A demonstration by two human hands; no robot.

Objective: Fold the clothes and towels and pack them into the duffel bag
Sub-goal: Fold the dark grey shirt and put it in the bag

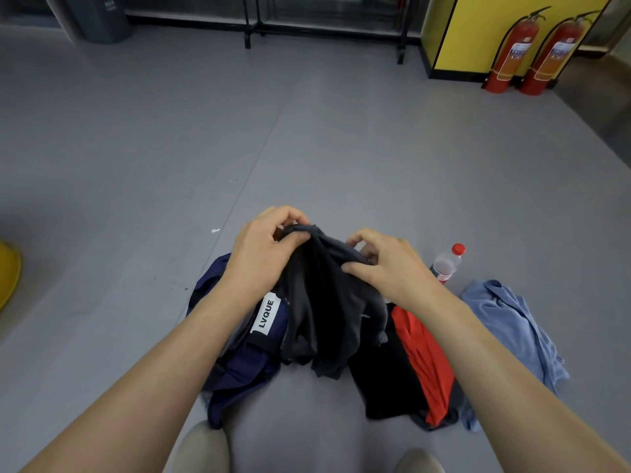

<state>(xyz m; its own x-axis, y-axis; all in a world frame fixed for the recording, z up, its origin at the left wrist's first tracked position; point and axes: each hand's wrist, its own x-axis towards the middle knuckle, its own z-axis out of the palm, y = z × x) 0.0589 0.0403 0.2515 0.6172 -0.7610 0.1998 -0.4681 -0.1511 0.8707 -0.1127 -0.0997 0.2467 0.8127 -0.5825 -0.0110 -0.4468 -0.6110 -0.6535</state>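
Two pale shoe toes (205,448); both hands — left hand (263,254), right hand (382,264) — pinch one dark grey garment (324,308); navy fabric bag (239,363), probably, labelled "LVQUE".

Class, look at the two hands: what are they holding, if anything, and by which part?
Both hands, left hand and right hand, pinch the bunched top edge of a dark grey garment; the rest hangs down.
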